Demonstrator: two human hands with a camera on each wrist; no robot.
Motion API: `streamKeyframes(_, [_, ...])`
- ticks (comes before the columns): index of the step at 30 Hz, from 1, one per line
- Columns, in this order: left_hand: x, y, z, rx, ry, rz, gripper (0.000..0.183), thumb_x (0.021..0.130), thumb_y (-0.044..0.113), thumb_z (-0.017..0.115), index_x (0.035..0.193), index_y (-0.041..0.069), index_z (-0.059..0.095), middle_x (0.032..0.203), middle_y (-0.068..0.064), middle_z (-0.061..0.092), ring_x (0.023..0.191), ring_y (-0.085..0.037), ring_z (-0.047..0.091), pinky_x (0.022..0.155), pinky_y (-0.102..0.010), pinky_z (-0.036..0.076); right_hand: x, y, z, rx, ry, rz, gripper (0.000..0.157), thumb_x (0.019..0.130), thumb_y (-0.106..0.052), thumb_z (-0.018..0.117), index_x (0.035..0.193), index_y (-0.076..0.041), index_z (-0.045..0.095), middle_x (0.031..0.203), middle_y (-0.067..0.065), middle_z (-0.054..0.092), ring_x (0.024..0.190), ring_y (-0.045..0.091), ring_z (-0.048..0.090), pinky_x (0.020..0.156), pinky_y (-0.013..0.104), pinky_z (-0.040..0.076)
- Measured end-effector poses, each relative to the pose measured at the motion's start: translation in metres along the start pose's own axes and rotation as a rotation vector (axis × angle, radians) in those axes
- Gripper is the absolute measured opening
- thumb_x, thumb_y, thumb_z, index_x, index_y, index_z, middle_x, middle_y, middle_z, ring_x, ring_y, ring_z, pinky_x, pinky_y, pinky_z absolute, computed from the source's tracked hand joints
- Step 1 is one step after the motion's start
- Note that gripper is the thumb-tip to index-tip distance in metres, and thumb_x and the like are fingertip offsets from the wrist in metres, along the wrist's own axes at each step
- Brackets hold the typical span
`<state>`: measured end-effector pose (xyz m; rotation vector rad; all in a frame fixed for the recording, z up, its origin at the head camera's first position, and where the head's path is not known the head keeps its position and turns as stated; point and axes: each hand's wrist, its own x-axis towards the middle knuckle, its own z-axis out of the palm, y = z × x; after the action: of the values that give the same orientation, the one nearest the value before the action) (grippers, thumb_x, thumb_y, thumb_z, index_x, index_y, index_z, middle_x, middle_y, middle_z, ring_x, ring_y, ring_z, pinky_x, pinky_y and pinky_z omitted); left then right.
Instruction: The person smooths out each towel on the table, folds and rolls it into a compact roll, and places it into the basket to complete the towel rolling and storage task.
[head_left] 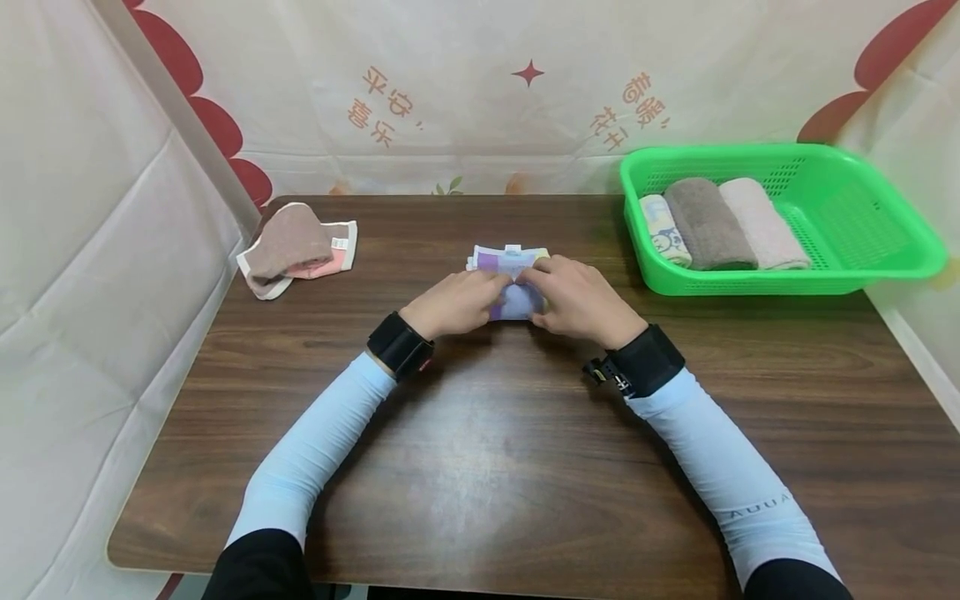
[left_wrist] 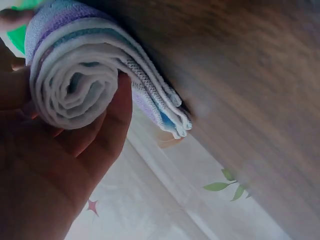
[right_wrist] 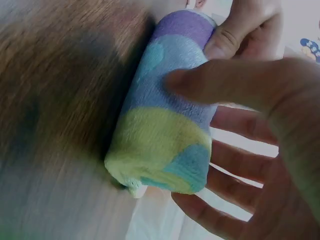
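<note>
A small towel (head_left: 516, 304) in blue and purple lies mostly rolled up on the table between both hands, its flat loose end toward the back. My left hand (head_left: 461, 302) grips one end of the roll; the left wrist view shows the white spiral of layers (left_wrist: 75, 95) with fingers bent around it. At the other end, my right hand (head_left: 583, 302) holds the roll. In the right wrist view its thumb presses on the patterned side (right_wrist: 160, 130), which also has yellow and teal patches, and its fingers lie along the far side.
A green basket (head_left: 757, 285) at the back right holds several rolled towels: a patterned one (head_left: 664, 231), a grey one (head_left: 708, 223) and a pale pink one (head_left: 763, 225). At the back left of the brown table (head_left: 465, 467) lies a crumpled brown-and-pink cloth (head_left: 296, 246). Pale curtains (head_left: 480, 100) stand behind.
</note>
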<state>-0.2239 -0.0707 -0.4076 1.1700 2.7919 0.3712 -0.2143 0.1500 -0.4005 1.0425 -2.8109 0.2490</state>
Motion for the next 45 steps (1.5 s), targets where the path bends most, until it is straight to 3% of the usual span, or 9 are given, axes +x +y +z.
streamKeyframes(4, [-0.001,-0.003,-0.003,-0.106,-0.026,-0.039,0.022,0.109,0.023,0.05,0.123,0.009,0.058,0.1,-0.004,0.062,0.09,-0.019,0.061,0.082,-0.035,0.054,0.002,0.0,0.003,-0.001,0.003,-0.023,0.041,0.082,-0.018,0.083,0.121,-0.01,0.069,0.104,0.007,0.074,0.089,0.025,0.067,0.076,0.045,0.057])
streamKeyframes(7, [-0.002,-0.003,-0.006,-0.119,0.014,-0.05,0.031,0.105,0.029,0.06,0.13,0.012,0.055,0.098,-0.005,0.063,0.083,-0.019,0.061,0.075,-0.035,0.052,0.003,0.003,0.008,0.033,0.012,-0.014,0.034,0.086,-0.015,0.076,0.119,-0.01,0.069,0.091,0.006,0.071,0.078,0.022,0.062,0.068,0.041,0.053])
streamKeyframes(12, [-0.005,-0.001,-0.007,0.054,0.127,0.021,0.058,0.086,0.039,0.084,0.133,0.014,0.06,0.113,-0.004,0.066,0.092,-0.018,0.065,0.08,-0.037,0.057,0.005,0.009,0.014,0.163,-0.014,0.055,0.037,0.089,-0.013,0.063,0.126,-0.009,0.069,0.077,0.003,0.06,0.067,0.019,0.049,0.06,0.034,0.039])
streamKeyframes(16, [-0.005,0.003,-0.007,0.173,0.151,0.079,0.065,0.08,0.036,0.089,0.136,0.013,0.064,0.119,-0.007,0.067,0.103,-0.022,0.068,0.087,-0.041,0.058,0.006,0.014,0.015,0.265,-0.052,0.102,0.042,0.091,-0.013,0.06,0.132,-0.008,0.067,0.073,0.001,0.051,0.065,0.019,0.045,0.059,0.033,0.033])
streamKeyframes(21, [-0.003,0.004,-0.006,0.165,0.152,0.093,0.055,0.088,0.024,0.078,0.139,0.013,0.062,0.118,-0.006,0.072,0.098,-0.02,0.069,0.086,-0.041,0.059,0.007,0.015,0.014,0.323,-0.094,0.125,0.042,0.093,-0.012,0.06,0.134,-0.007,0.066,0.082,0.005,0.057,0.068,0.021,0.047,0.062,0.034,0.035])
streamKeyframes(27, [0.001,-0.001,-0.003,0.035,0.076,0.073,0.027,0.098,0.019,0.063,0.123,0.008,0.065,0.107,-0.004,0.067,0.088,-0.017,0.059,0.077,-0.035,0.053,0.004,0.009,0.006,0.22,-0.051,0.086,0.036,0.092,-0.017,0.066,0.128,-0.009,0.067,0.123,0.01,0.068,0.098,0.026,0.06,0.084,0.042,0.048])
streamKeyframes(36, [0.002,-0.011,-0.006,-0.152,-0.051,-0.023,0.041,0.107,0.022,0.041,0.143,0.005,0.051,0.136,-0.01,0.061,0.116,-0.02,0.058,0.104,-0.041,0.049,0.0,-0.005,-0.006,0.043,-0.012,-0.02,0.056,0.079,-0.02,0.086,0.13,-0.008,0.066,0.115,0.012,0.072,0.099,0.031,0.07,0.083,0.049,0.058])
streamKeyframes(41, [-0.004,-0.018,-0.013,-0.182,0.042,-0.05,0.042,0.102,0.032,0.059,0.139,0.013,0.054,0.13,-0.007,0.064,0.106,-0.018,0.061,0.094,-0.038,0.053,0.002,0.0,0.004,0.067,0.018,-0.015,0.045,0.083,-0.019,0.078,0.125,-0.006,0.066,0.102,0.009,0.074,0.082,0.027,0.067,0.071,0.045,0.055])
streamKeyframes(45, [-0.007,-0.019,-0.016,-0.096,0.125,-0.024,0.059,0.085,0.045,0.084,0.131,0.017,0.06,0.129,-0.004,0.064,0.109,-0.019,0.063,0.093,-0.041,0.055,0.006,0.006,0.011,0.167,-0.016,0.048,0.038,0.089,-0.02,0.07,0.124,-0.005,0.067,0.093,0.007,0.069,0.075,0.022,0.059,0.066,0.038,0.049])
